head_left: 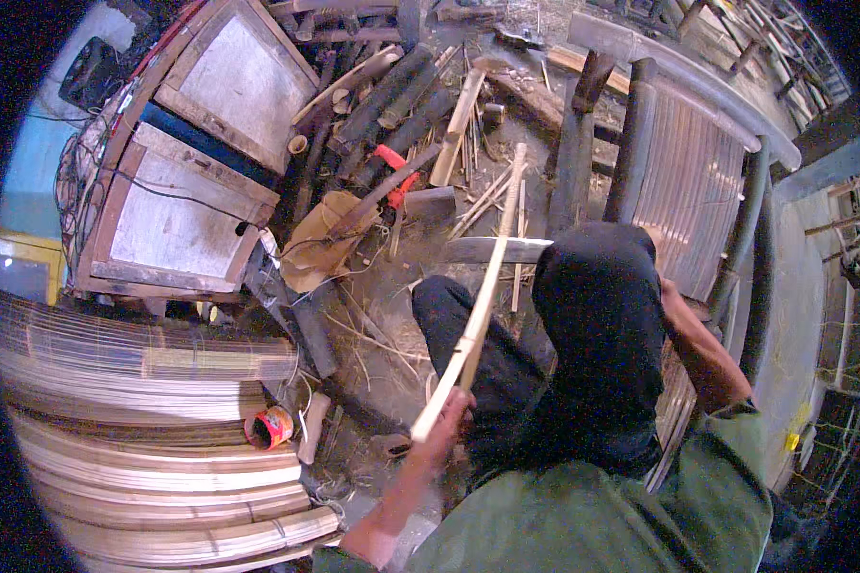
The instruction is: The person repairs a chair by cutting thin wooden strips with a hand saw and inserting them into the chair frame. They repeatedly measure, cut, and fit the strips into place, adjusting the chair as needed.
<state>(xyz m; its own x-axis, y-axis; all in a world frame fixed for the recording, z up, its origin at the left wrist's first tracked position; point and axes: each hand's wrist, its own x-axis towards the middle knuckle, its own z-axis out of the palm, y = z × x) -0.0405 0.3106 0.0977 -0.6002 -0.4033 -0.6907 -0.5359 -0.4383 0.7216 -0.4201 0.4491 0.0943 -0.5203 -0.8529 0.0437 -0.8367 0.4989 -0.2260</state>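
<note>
L hand (441, 432) grips bamboo strip (476, 315); R hand hidden.

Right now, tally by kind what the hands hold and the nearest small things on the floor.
Long pale split bamboo strip, held in the left hand: 1
Red round tape roll: 1
Red-handled tool: 1
Total: 3
The right hand's grip is hidden.
</note>
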